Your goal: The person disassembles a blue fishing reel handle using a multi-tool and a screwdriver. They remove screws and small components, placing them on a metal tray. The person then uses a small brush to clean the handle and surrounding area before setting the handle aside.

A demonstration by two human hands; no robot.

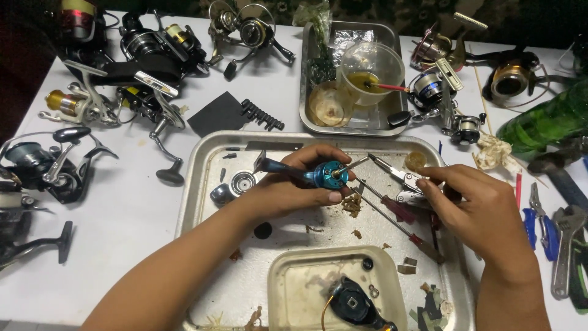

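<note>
Holding the blue reel body point(327, 175) over the tray point(202, 178), the left hand point(294, 187) has its grip closed round it. The part looks rigid, metallic, likely greasy; hold the housing, not the shaft. The right hand point(478, 208) pinches something unclear.

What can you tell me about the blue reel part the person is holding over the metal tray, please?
The blue reel part is a small round body of shiny, anodised-looking metal in turquoise blue, with its circular face turned toward the camera and small holes or screws set in it. A thin metal shaft sticks out to its upper right, and a dark grey stem runs off to its left. The left hand grips it, fingers wrapped over the top and thumb beneath, above the large metal tray. The right hand does not touch it.
</note>
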